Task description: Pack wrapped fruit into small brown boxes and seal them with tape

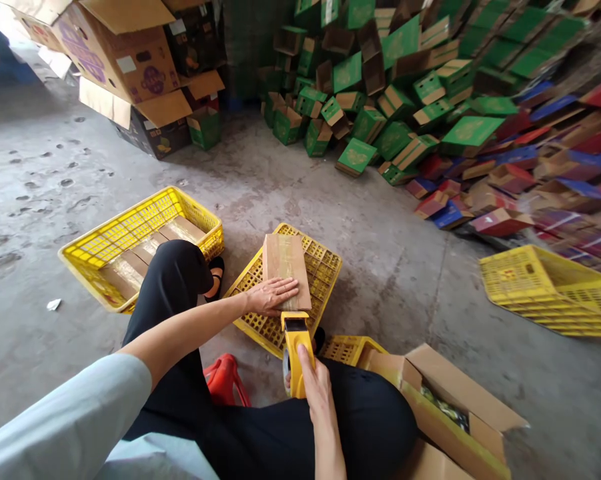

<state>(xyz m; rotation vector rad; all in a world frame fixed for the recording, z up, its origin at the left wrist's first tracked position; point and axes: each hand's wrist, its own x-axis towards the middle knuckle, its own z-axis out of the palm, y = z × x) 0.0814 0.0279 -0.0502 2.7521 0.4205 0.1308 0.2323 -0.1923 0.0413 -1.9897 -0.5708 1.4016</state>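
Person sits on the concrete floor (410,280), black trousers, pale sleeve. Left hand (273,295) lies flat, fingers spread and released, palm pressing the near end of a flat brown box (284,261). The box lies lengthwise on an upturned yellow crate (324,268), dead centre of the scene, just in front of the knees.

Right hand (316,390) is wrapped around the handle of a yellow tape dispenser (295,341), index finger stretched along its top. The dispenser's head touches the box's near edge, at 6 o'clock from the left hand. Glossy strip down the box top, probably tape; the glare makes that hard to confirm.

At 9 o'clock from the box, a second yellow crate (203,215) stands upright with several flat brown boxes lying in it, partly hidden by the raised knee. A red plastic stool (225,380) shows between the legs at 7 o'clock. At 4 o'clock, an open brown carton (460,393) sits beside the right thigh. At 3 o'clock, well apart, a third yellow crate (550,287) lies tilted on the floor.

Loose heap of green boxes (380,100) at 12 to 1 o'clock, red and blue boxes (530,180) at 2 o'clock. Big printed cartons (125,60) are stacked at 11 o'clock.
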